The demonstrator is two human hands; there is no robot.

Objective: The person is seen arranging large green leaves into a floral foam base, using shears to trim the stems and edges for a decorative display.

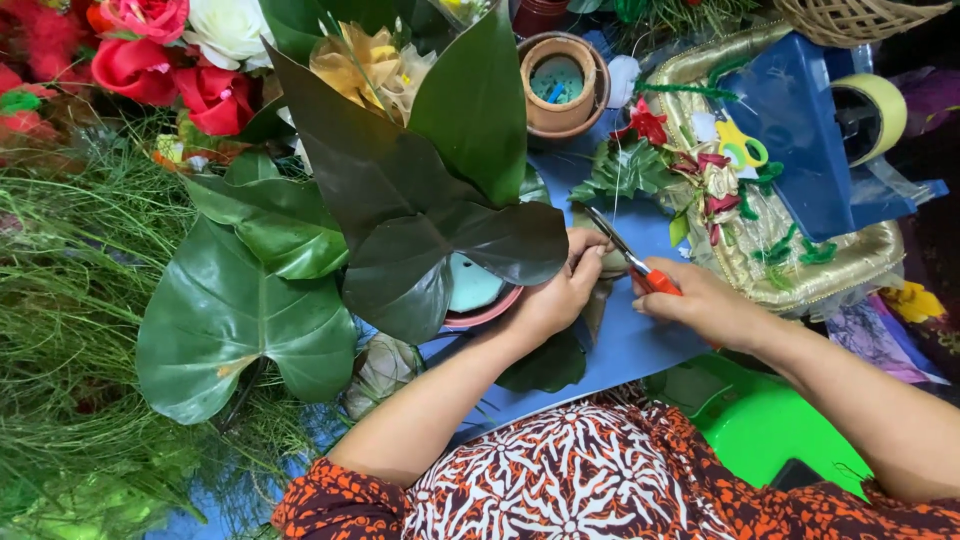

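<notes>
My right hand (700,302) grips orange-handled scissors (628,258), their blades pointing up and left towards my left hand. My left hand (560,288) is closed around a stem or leaf base just below a cluster of large dark green leaves (430,220); what it pinches is mostly hidden by the fingers. Under those leaves sits a round pot (480,305) with a pink rim and a pale blue inside. A big glossy heart-shaped leaf (240,320) lies to the left.
Red and white artificial roses (160,50) lie at top left, grassy greenery (60,300) along the left. A brown clay pot (560,85) stands at the top. A gold tray (800,250), blue box (790,130), tape roll (870,115) and green stool (770,420) are on the right.
</notes>
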